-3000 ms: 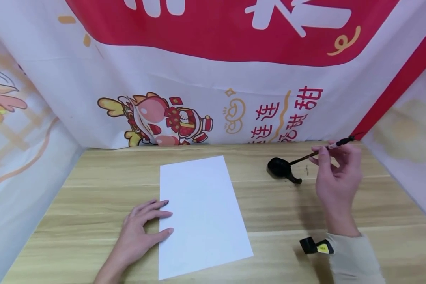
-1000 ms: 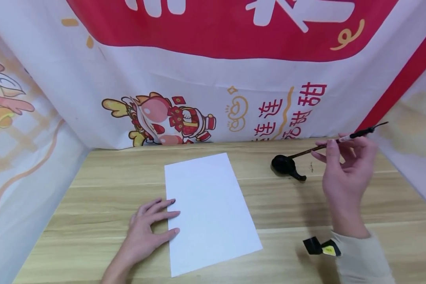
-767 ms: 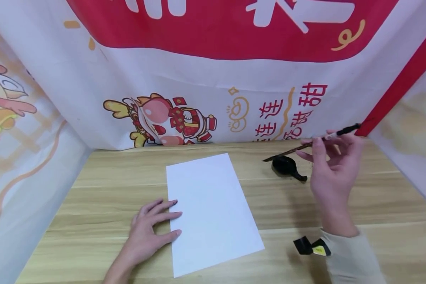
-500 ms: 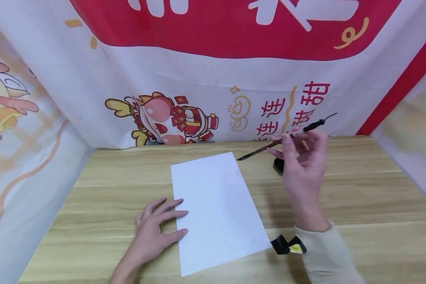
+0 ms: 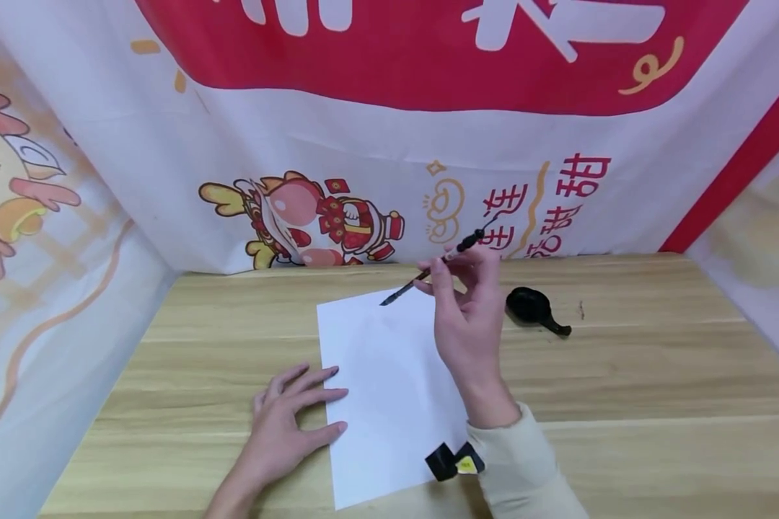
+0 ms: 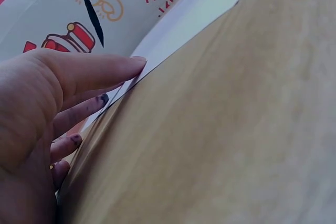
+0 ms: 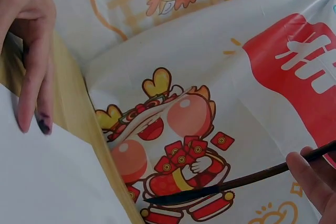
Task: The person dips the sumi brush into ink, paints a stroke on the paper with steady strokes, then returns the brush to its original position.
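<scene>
The fingers [image 5: 438, 277] of the right hand [image 5: 470, 317] are pinched round the brush [image 5: 422, 275], whose tip hangs over the sheet of paper [image 5: 389, 404] close to its far edge; from the left wrist we see that tip clear of the sheet. We find the brush's long axis slanting: tip down, pointing left and toward the near edge of the bench [image 5: 623, 389], the other end up and rightward. The left hand [image 5: 285, 432] has its fingers spread, tips on the sheet's left edge. Right of the sheet we see a black spoon-shaped dish [image 5: 529, 305], handle toward the bench's right edge.
</scene>
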Demonstrator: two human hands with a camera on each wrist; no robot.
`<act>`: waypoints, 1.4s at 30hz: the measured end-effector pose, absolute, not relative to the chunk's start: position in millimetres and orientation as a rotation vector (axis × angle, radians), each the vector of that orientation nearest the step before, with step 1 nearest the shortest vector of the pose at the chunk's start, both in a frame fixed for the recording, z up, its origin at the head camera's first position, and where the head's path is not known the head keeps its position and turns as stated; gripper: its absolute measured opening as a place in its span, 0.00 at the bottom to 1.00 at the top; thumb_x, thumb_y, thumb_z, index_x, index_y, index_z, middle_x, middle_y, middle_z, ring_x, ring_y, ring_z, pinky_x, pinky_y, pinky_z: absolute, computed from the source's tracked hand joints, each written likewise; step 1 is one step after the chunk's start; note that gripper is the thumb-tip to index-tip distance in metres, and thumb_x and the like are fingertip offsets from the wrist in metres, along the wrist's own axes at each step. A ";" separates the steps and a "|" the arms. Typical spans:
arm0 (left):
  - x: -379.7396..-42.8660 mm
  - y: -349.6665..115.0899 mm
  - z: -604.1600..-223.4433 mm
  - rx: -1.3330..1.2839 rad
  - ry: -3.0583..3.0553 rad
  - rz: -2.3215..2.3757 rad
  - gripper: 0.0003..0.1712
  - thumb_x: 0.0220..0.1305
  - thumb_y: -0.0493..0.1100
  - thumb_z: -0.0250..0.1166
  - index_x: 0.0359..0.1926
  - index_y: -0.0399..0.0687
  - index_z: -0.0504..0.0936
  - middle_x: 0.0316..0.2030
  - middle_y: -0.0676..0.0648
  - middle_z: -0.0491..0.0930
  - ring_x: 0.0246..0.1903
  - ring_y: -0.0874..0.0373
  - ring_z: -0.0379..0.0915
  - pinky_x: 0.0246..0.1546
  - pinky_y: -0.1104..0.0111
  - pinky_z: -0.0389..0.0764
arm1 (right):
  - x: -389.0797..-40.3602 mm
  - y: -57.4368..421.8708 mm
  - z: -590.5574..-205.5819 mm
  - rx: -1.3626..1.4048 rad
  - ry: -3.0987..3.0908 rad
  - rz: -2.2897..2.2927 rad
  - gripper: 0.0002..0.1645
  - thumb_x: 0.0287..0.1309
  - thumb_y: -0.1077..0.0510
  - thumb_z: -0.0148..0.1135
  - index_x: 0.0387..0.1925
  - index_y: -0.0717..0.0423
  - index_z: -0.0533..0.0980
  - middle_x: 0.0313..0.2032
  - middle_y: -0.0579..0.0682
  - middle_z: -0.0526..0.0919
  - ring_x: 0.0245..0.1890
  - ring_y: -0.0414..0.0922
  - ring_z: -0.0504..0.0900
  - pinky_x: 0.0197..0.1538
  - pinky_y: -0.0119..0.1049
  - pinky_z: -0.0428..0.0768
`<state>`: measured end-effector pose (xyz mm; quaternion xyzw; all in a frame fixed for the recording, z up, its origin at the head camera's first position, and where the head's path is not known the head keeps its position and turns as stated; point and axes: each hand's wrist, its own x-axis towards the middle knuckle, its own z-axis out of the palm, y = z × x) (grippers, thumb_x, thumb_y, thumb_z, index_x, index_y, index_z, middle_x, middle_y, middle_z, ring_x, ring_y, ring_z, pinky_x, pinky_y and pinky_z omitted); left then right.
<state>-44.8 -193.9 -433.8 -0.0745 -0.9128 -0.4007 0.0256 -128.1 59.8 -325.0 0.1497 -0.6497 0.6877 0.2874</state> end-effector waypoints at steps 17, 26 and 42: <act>-44.2 -193.5 -433.5 -0.227 -2.808 -1.230 0.23 0.55 0.52 0.84 0.52 0.74 0.91 0.70 0.60 0.80 0.79 0.43 0.58 0.71 0.39 0.45 | -131.7 49.9 -336.3 0.450 -1.786 1.837 0.14 0.78 0.67 0.57 0.58 0.68 0.67 0.49 0.60 0.77 0.50 0.52 0.89 0.48 0.39 0.91; -44.6 -193.4 -433.5 -0.230 -2.803 -1.214 0.23 0.54 0.53 0.84 0.52 0.75 0.91 0.70 0.61 0.81 0.79 0.44 0.59 0.70 0.40 0.47 | -135.0 44.3 -345.2 0.429 -1.830 1.847 0.13 0.79 0.65 0.58 0.57 0.64 0.67 0.49 0.60 0.79 0.51 0.52 0.90 0.49 0.38 0.91; -44.3 -193.3 -432.4 -0.228 -2.802 -1.228 0.23 0.55 0.53 0.84 0.52 0.75 0.90 0.70 0.60 0.81 0.79 0.44 0.58 0.69 0.40 0.46 | -136.4 42.6 -349.7 0.411 -1.835 1.870 0.14 0.79 0.63 0.58 0.58 0.64 0.67 0.50 0.61 0.78 0.53 0.55 0.90 0.49 0.38 0.91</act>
